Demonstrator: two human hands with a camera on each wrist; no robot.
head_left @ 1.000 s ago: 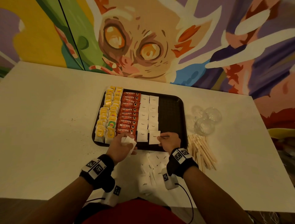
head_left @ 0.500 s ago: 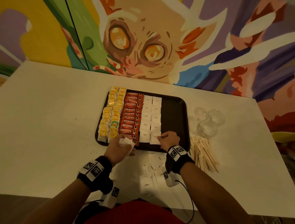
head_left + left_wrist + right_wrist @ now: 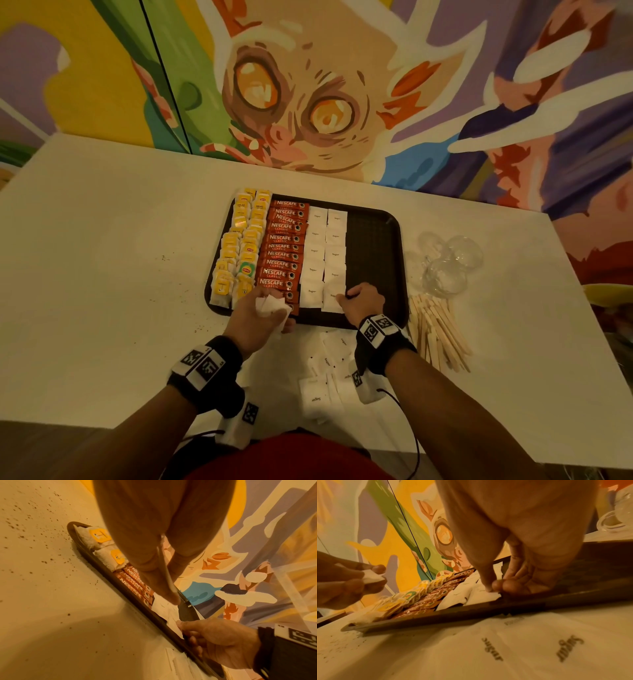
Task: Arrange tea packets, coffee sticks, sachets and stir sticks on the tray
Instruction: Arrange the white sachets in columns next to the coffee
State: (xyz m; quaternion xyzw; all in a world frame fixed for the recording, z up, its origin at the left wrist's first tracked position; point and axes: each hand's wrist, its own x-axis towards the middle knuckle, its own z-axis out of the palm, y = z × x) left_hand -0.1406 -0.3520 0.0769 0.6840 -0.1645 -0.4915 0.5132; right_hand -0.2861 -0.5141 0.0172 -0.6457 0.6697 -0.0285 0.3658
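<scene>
Looking down, we see a pale table (image 3: 102, 274) speckled with dark crumbs, pushed against a wall painted with a bright mural (image 3: 308, 102) of a wide-eyed creature. On it sits a dark tray (image 3: 376, 240), filled from the left with yellow-tagged tea packets (image 3: 239, 253), red coffee sticks (image 3: 282, 246) and two columns of white sugar sachets (image 3: 325, 253); its right part is bare. Our right hand (image 3: 363, 303) pinches the near sachet (image 3: 331, 298) of the right column between thumb and fingertip, at the tray's near edge. Our left hand (image 3: 257, 315) hovers over the tray's near rim, fingers curled round a few spare sachets (image 3: 270, 305), covering the nearest coffee sticks. More loose sachets (image 3: 325, 377) lie on the table between our wrists, partly hidden by the right wristband. Wooden stir sticks (image 3: 438, 332) are heaped just right of the tray, with clear glass cups (image 3: 445, 263) beyond them; how many cups, we cannot tell.
</scene>
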